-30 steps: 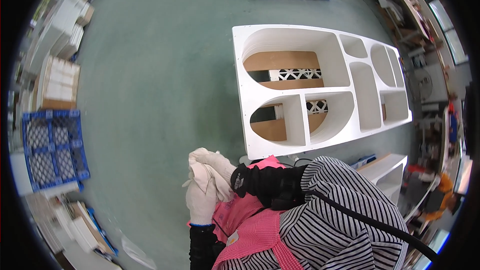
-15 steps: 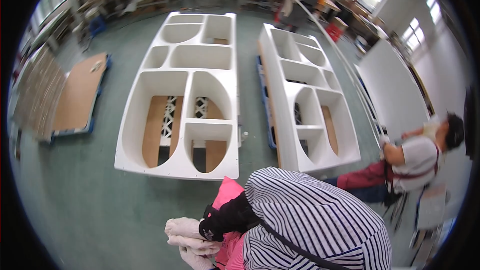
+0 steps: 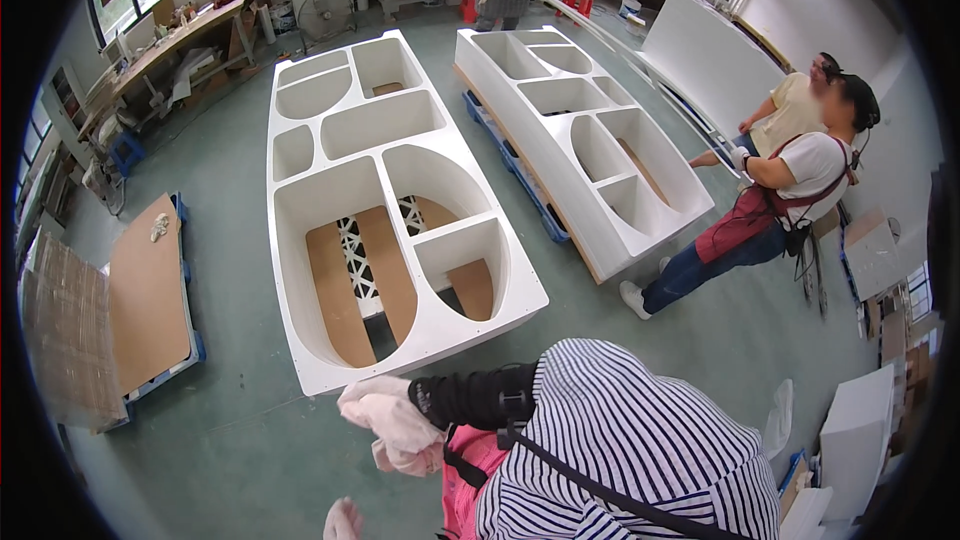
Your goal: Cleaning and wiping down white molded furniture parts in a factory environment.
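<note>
White cabinet (image 3: 378, 152) sits just beyond your right hand (image 3: 372, 398), the nearer one.
Long side runs away from you; right grip's clutching a cloth (image 3: 408, 448), left hand (image 3: 343, 520): can't tell.

A grey-green concrete-look floor (image 3: 250, 480) carries a blue pallet (image 3: 197, 345) at left, topped by a brown board (image 3: 150, 290) with a small pale bundle (image 3: 160, 228) lying on it. Another blue pallet (image 3: 487, 123) bears the right-hand white compartmented cabinet (image 3: 540, 155), a brown layer between them. A pedestal fan (image 3: 327, 13) and a blue stool (image 3: 127, 152) stand directly on the floor farther back.
</note>
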Action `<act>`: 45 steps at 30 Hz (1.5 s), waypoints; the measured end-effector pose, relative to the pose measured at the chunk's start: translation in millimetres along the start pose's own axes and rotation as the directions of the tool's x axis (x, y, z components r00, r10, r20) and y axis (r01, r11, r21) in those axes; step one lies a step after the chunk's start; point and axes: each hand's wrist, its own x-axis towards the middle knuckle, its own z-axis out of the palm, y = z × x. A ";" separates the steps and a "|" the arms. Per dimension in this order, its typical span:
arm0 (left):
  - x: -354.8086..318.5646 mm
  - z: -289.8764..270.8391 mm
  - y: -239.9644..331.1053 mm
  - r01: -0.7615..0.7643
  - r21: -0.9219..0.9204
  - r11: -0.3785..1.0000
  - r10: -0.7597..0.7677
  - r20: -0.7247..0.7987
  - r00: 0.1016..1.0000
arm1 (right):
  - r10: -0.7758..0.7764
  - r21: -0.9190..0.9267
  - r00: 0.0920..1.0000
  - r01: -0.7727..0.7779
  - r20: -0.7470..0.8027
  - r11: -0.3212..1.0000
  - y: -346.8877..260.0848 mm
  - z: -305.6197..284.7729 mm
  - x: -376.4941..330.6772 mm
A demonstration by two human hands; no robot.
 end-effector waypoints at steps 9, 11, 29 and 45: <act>231.5 -299.5 -90.7 0.314 -0.241 0.918 -0.337 -0.059 0.940 | -0.150 -0.156 0.929 0.213 0.338 0.965 46.2 210.9 213.6; 288.5 -338.6 -75.4 0.317 -0.177 0.932 -0.320 0.016 0.947 | -0.201 -0.246 0.929 0.283 0.311 0.927 48.5 225.0 245.0; 633.0 -877.8 202.9 -0.052 0.151 0.987 0.082 -0.202 0.976 | -0.423 -0.673 0.906 0.318 0.009 0.667 57.0 531.3 792.9; 645.4 -1463.1 20.8 -0.102 -0.888 0.448 -0.522 -0.353 0.776 | 0.144 -0.588 0.939 0.072 0.312 0.806 244.4 1057.8 1563.5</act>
